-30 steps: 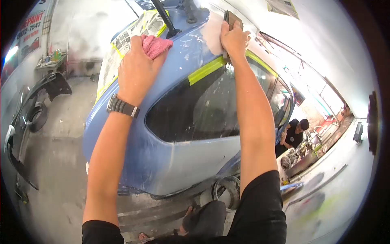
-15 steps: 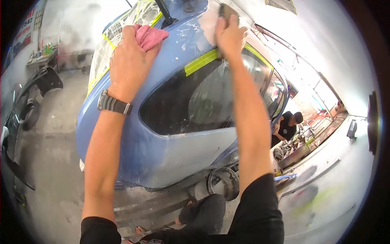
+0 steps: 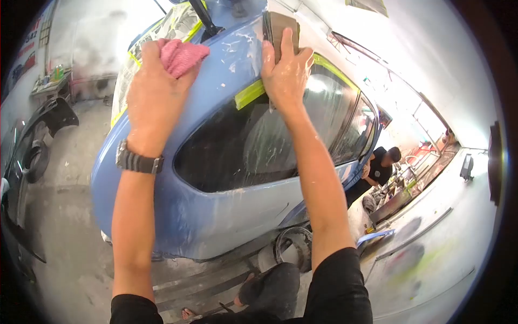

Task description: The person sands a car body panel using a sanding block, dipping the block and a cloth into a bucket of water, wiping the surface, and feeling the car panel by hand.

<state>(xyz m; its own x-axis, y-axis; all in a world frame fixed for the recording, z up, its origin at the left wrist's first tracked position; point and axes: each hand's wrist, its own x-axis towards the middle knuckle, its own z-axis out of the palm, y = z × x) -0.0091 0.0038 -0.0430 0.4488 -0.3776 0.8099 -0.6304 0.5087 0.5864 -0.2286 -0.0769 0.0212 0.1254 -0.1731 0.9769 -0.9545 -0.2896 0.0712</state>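
Two hands busy up at roof height: left hand [image 3: 156, 102] has its grip closed round a pink cloth [image 3: 183, 56], held over the blue bodywork; right hand [image 3: 287, 81] has thumb & fingers clamped on a brown block [image 3: 278, 29], which sits at the roof edge of the car [image 3: 237, 216], just above the yellow tape [image 3: 249, 95] & side window [image 3: 232, 146].

Risks, my guess: block could skid if the paint's wet, esp. w/ arms at full stretch. Its edge is v. near the tape, so a low stroke might lift or tear it. Uneven finger pressure could gouge the curve. Grit in the cloth, if any, might scratch.

Surface: blue w/ whitish streaks up top, pale grey patch on the lower side, runs & specks on the glass. Can't tell if that's water or dust.

Room: grey floor [image 3: 70, 216] looks stained; black bumper [image 3: 59, 110] off to the left, small table [image 3: 51, 86] w/ bottles at the back, co-worker [image 3: 382, 164] in dark clothes well apart on the right.
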